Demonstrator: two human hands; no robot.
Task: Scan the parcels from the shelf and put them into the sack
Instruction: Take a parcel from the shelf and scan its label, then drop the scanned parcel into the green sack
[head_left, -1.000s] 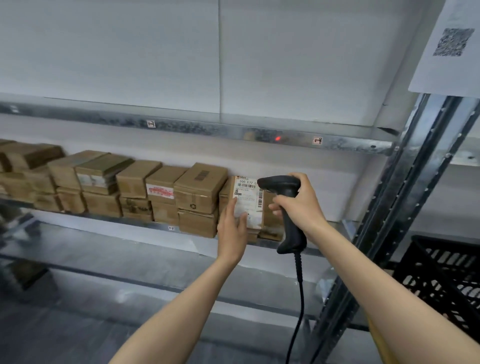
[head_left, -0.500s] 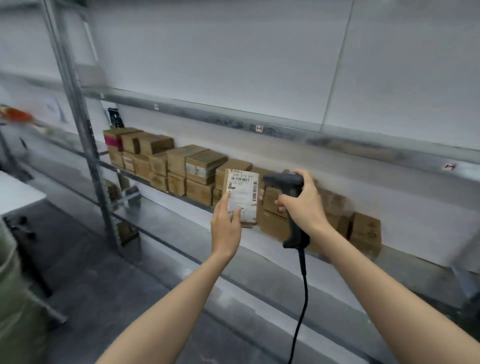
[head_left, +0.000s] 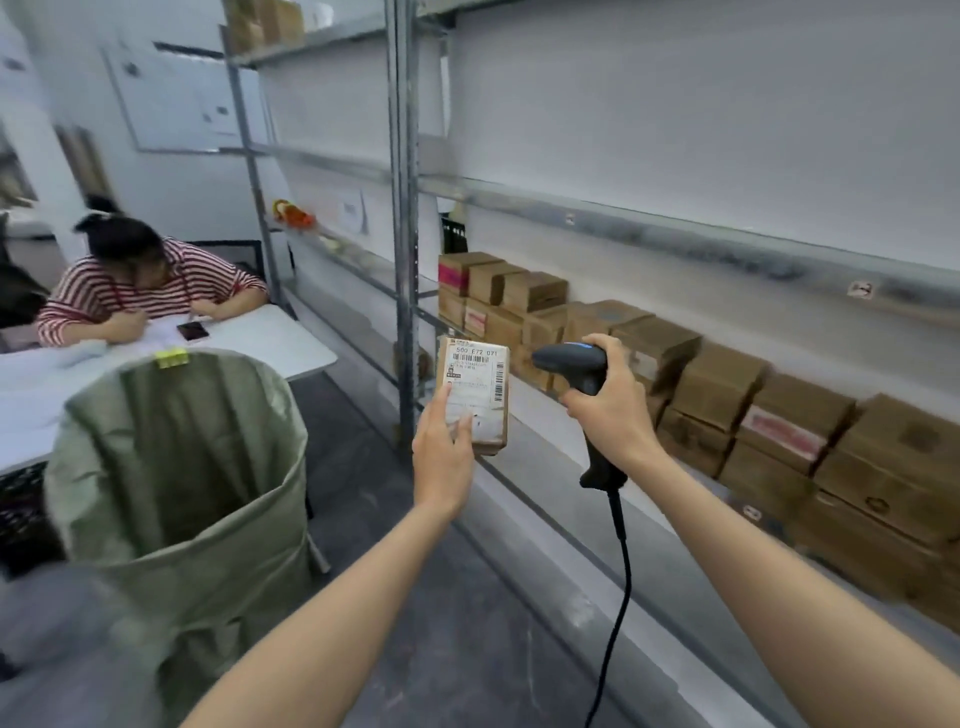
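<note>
My left hand (head_left: 444, 452) grips a small brown parcel (head_left: 475, 389) upright from below, its white barcode label facing me. My right hand (head_left: 610, 405) holds a black corded scanner (head_left: 574, 364) by the handle, its head level with the parcel and just right of it. An open green sack (head_left: 176, 467) stands to the lower left, its mouth facing me. Several brown cardboard parcels (head_left: 727, 395) are stacked in two layers along the metal shelf (head_left: 571, 467) on the right.
A steel shelf upright (head_left: 405, 234) rises just behind the held parcel. A person in a red-striped top (head_left: 140, 280) sits at a white table (head_left: 270, 338) behind the sack. A black crate (head_left: 21, 514) sits under the table. Grey floor lies between sack and shelf.
The view has swung left from the shelf, bringing the sack and the table into sight. My left hand has carried the parcel off the shelf; the scanner stays beside it.
</note>
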